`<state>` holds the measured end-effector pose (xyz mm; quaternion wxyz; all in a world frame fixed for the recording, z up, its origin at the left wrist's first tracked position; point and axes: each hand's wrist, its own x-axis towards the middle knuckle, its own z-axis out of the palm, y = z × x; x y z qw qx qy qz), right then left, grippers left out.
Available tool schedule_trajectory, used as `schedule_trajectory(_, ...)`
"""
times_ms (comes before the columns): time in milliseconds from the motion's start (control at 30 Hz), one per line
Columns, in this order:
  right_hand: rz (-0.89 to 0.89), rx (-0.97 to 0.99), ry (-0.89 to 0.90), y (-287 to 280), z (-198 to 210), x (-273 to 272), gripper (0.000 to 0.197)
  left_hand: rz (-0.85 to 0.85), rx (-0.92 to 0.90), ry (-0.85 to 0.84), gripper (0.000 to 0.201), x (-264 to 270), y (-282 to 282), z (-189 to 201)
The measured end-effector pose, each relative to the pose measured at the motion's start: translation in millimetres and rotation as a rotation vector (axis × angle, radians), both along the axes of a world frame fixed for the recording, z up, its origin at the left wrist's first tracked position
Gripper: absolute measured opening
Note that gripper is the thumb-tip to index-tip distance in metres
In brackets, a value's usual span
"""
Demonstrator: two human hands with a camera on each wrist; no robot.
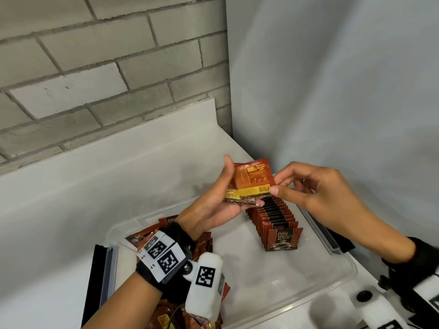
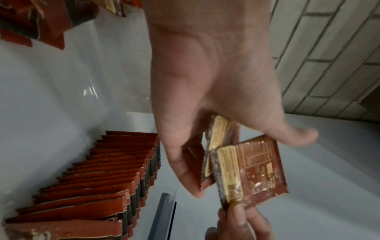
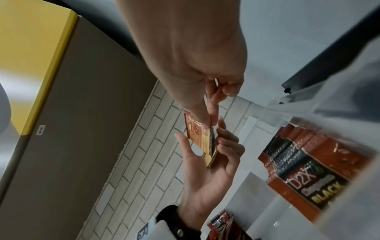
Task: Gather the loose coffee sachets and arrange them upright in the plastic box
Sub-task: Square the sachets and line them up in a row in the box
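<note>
Risk first. My left hand [image 1: 215, 205] holds a small stack of sachets [image 1: 240, 198] above the plastic box [image 1: 342, 276], thumb up one side and fingers curled beneath. My right hand [image 1: 316, 188] pinches the front sachet [image 1: 254, 179] at its lower corner between thumb and forefinger. That corner pinch is narrow; in my judgement the glossy foil could slip or twist as I draw it clear, and the sachets behind could fan out and drop flat onto the box floor. The left wrist view shows the stack already splayed, one sachet [image 2: 252, 172] angled away from the rest.

Second risk: the upright row [image 1: 275, 224], at about 1 o'clock in the box, appears to have nothing bracing its near end. Pushing a new sachet in carelessly could, I judge, tip the row forward like dominoes.

Condition of the goods: flat, square, red-brown foil sachets with a yellow label panel on the back and "D2X BLACK Coffee" print on the front [image 3: 320, 177]. Surfaces are shiny and slightly creased. A loose pile [image 1: 202, 243] lies at about 8 o'clock in the box, partly hidden by my left wrist. The box stands on the white desk [image 1: 59, 233].
</note>
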<state>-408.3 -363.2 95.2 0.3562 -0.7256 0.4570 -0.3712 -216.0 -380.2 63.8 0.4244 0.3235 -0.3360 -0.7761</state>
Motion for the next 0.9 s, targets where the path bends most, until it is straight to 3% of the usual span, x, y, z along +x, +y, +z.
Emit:
schedule_trajectory(67,-0.052,-0.117,0.032,1.4,4.1,-1.5,0.005,-0.013,0.062,0.037,0.107,1.9,-2.0,-0.5)
schedule_trajectory(167,-0.075,-0.31,0.129,1.3,6.9,-3.1,0.003,-0.052,0.082,0.041,0.105,3.2,-2.5,-3.3)
schedule_trajectory(300,-0.016,-0.42,0.258,-2.7,-0.9,-4.2,0.01,-0.078,0.032,-0.005,0.058,2.5,-0.7,-5.1)
schedule_trajectory(400,0.016,-0.416,0.281,-2.9,-3.3,-5.1,0.013,-0.063,0.001,-0.028,0.039,3.1,-0.5,-5.5)
schedule_trajectory(500,-0.045,-0.293,0.224,-1.9,-2.8,-2.7,0.019,-0.043,-0.002,-0.006,0.037,2.3,0.3,-4.2)
schedule_trajectory(600,-0.095,-0.002,0.008,-0.1,0.4,0.8,0.014,0.019,-0.024,0.003,0.043,1.2,0.3,-2.6)
schedule_trajectory(700,0.051,0.288,0.007,4.9,0.6,2.9,0.044,0.042,-0.071,0.007,0.039,0.5,0.2,-2.0)
schedule_trajectory(767,0.117,0.357,0.041,8.8,-2.3,5.4,0.047,0.04,-0.096,0.008,0.034,-0.1,0.4,-3.1)
schedule_trajectory(900,0.022,0.38,-0.042,4.5,-7.5,3.6,0.037,0.067,-0.116,-0.001,0.031,-0.4,-0.1,-5.9)
